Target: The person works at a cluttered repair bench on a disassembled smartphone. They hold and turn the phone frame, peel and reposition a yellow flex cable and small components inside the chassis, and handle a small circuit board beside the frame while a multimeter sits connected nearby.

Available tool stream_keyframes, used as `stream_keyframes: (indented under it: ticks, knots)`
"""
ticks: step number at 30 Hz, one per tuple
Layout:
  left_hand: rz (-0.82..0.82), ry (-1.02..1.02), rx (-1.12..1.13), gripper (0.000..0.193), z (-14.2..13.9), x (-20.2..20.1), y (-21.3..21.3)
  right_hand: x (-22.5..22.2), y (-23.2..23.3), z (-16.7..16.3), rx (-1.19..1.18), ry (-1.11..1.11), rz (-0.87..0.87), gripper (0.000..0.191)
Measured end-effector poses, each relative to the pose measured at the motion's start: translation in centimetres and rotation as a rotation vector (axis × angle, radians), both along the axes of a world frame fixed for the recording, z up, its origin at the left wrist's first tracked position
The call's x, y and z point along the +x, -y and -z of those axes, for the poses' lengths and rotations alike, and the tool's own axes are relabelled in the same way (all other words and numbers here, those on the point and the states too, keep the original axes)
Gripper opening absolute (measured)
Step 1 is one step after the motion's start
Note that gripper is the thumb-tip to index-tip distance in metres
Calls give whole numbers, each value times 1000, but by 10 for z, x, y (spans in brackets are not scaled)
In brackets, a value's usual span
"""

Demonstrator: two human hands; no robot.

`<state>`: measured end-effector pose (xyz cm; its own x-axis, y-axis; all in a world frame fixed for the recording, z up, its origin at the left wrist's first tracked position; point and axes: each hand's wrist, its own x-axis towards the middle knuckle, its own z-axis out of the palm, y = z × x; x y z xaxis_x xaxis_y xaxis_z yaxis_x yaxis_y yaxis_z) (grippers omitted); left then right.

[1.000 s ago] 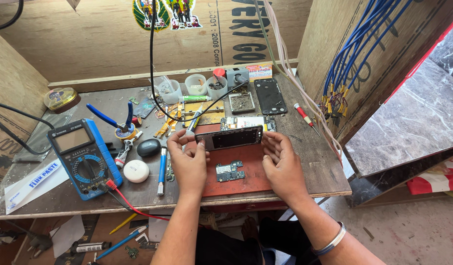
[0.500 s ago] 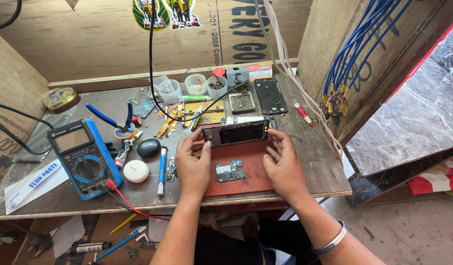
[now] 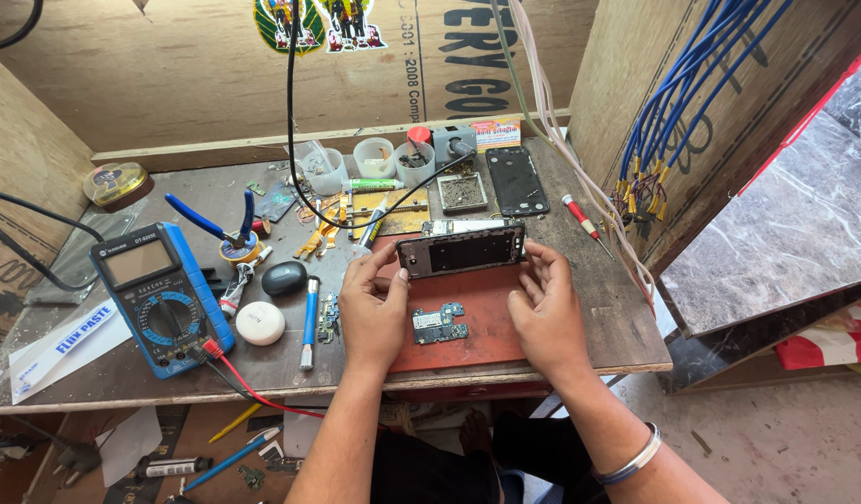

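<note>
Partly hidden phone frame (image 3: 461,250), both hands gripping

Plywood walls (image 3: 169,84) enclose a worn wooden workbench (image 3: 617,317) in daylight.

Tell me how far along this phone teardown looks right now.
Done: the circuit board is already out, lying on the red mat, and a dark back cover sits apart behind. In hand: the left hand and right hand hold the emptied phone frame by its ends. Left: frame, board and cover remain separate.
</note>
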<state>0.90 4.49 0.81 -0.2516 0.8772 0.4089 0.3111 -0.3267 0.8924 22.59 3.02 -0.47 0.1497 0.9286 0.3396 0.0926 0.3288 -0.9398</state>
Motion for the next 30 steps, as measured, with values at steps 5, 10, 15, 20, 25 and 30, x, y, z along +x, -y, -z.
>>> stream_keyframes:
  ticks: [5, 10, 15, 20, 25, 30]
  knots:
    - [12, 21, 14, 35, -2, 0, 0, 1, 0, -2, -4, 28, 0, 59]
    - [1, 3, -49, 30, -5, 1, 2, 1, 1, -3, -20, 19, -15, 57]
    - [-35, 11, -106, 34, -8, 2, 3, 1, 1, -2, -19, 43, 7, 57]
    - [-84, -33, -157, 44, -11, 6, -1, -1, 0, -4, -22, 77, 46, 57]
    - [-77, -101, -153, 46, -11, 9, -6, -3, -1, -10, -79, 204, 107, 59]
    - [-17, -95, -141, 55, -11, 7, -3, -4, -2, -10, -128, 182, 125, 56]
